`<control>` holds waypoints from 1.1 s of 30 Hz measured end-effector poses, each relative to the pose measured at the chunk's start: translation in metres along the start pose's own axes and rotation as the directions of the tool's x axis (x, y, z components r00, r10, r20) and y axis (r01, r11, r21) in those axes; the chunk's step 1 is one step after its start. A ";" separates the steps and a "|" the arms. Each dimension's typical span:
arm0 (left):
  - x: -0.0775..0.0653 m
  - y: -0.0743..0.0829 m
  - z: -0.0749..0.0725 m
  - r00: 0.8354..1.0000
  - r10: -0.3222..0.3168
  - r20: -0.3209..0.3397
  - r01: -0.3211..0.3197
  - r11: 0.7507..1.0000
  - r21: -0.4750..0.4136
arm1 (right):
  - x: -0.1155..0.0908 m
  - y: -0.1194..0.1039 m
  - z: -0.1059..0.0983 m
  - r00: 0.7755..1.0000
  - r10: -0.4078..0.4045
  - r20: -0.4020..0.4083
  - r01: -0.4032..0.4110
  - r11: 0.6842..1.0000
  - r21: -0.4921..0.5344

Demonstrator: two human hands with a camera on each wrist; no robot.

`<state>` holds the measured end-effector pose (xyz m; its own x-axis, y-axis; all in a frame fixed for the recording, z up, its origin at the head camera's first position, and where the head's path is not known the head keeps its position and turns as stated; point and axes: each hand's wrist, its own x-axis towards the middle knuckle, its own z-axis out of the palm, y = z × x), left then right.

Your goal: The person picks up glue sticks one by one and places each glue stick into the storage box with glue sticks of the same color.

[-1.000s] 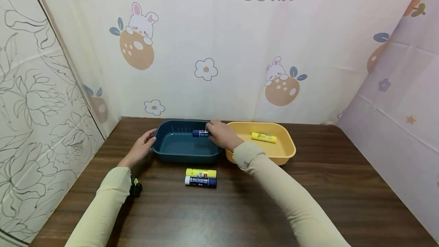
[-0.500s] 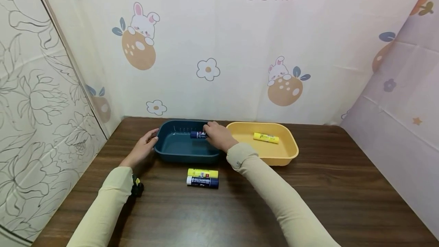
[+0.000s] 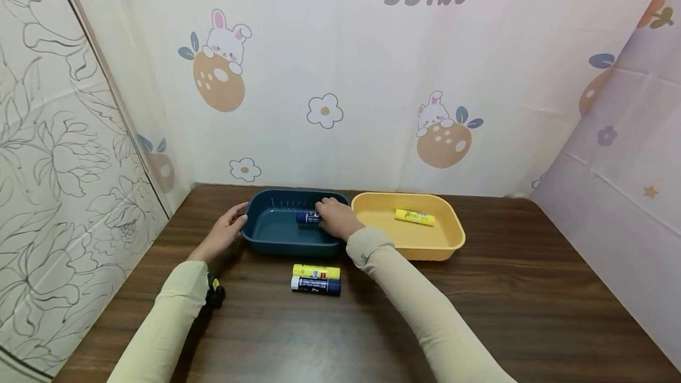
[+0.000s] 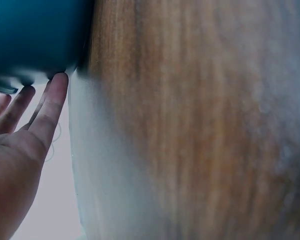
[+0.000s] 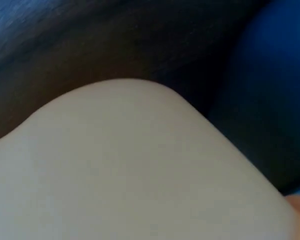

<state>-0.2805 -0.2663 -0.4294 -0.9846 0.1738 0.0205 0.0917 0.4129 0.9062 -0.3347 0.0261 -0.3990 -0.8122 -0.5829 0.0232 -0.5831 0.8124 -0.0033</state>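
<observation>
In the head view my right hand reaches into the dark blue tray and grips a dark blue glue stick. The stick's left end sticks out past the fingers; the rest is hidden by the hand. My left hand touches the tray's left end. In the left wrist view the left hand's fingers lie fairly straight against the tray wall. The right wrist view is mostly filled by a pale sleeve, with the blue tray blurred at right.
A yellow tray stands right beside the blue one, with a yellow glue stick lying inside. In front of the blue tray, a yellow glue stick and a white-capped dark blue glue stick lie side by side on the brown table.
My right hand has shifted slightly left and lower in the blue tray with the dark blue glue stick. The left hand stays at the tray's end. The head view has tilted a little.
</observation>
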 end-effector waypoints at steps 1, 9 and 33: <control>0.000 0.000 0.000 1.000 -0.002 -0.002 0.002 1.000 0.001 | 0.000 0.000 0.001 1.000 0.003 0.001 -0.003 1.000 -0.001; 0.000 -0.001 0.001 1.000 0.002 -0.008 -0.002 1.000 -0.010 | 0.001 -0.002 0.005 1.000 0.021 0.012 -0.020 0.999 -0.028; 0.000 -0.001 0.001 1.000 -0.010 -0.011 0.010 1.000 -0.013 | 0.003 -0.005 0.006 0.996 0.049 0.068 -0.043 0.996 -0.080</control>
<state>-0.2807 -0.2655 -0.4310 -0.9871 0.1594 0.0159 0.0797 0.4026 0.9119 -0.3348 0.0204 -0.4050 -0.8389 -0.5425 -0.0450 -0.5443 0.8355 0.0756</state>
